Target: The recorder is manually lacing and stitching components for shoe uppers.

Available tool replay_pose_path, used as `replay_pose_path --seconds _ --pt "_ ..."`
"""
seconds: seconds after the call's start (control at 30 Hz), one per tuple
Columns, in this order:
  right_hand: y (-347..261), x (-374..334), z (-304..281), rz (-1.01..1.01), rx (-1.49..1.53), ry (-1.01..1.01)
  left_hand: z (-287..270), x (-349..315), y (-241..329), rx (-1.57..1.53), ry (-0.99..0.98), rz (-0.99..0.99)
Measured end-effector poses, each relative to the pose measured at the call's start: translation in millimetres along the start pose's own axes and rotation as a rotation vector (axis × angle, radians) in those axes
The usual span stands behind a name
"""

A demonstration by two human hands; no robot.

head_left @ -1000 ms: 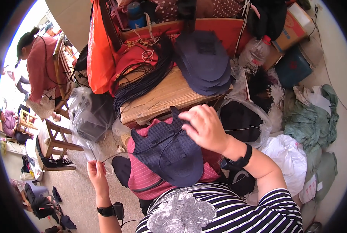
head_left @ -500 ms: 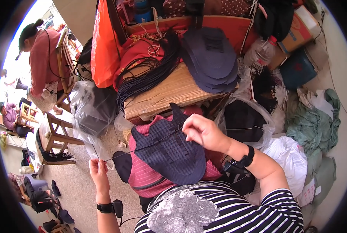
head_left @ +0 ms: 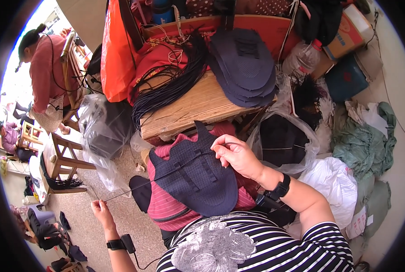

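My left fingers [head_left: 100, 205] and right fingers [head_left: 221, 151] each pinch a dark cord [head_left: 159, 177], which runs straight between them. Below it, just beside my right fingers, a navy piece [head_left: 204, 194] lies on the pink cloth [head_left: 159, 211] over my lap. Beyond my fingers, the counter [head_left: 182, 110] bears a cord bundle [head_left: 177, 90] and a navy stack [head_left: 245, 68].

Left hand [head_left: 103, 215]: thumb and finger pinched, way out left
Right hand [head_left: 235, 157]: fingers curled, pinching too, closer in
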State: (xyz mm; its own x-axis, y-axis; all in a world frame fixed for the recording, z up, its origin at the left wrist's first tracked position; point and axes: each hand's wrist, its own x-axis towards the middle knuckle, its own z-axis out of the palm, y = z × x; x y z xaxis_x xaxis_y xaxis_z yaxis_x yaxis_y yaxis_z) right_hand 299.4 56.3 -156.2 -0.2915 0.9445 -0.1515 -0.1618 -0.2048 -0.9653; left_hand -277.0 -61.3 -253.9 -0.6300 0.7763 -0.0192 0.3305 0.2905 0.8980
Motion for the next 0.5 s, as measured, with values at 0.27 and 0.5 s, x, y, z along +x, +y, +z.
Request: replay_pose_path --seconds 0.27,0.5 --pt "-6.8 0.7 4.8 0.05 -0.007 0.021 -29.2 8.3 -38.4 0.259 0.099 0.054" --pt "-15.7 -2.0 2.4 0.049 0.108 0.042 -26.1 4.7 -28.7 0.391 0.14 0.215"
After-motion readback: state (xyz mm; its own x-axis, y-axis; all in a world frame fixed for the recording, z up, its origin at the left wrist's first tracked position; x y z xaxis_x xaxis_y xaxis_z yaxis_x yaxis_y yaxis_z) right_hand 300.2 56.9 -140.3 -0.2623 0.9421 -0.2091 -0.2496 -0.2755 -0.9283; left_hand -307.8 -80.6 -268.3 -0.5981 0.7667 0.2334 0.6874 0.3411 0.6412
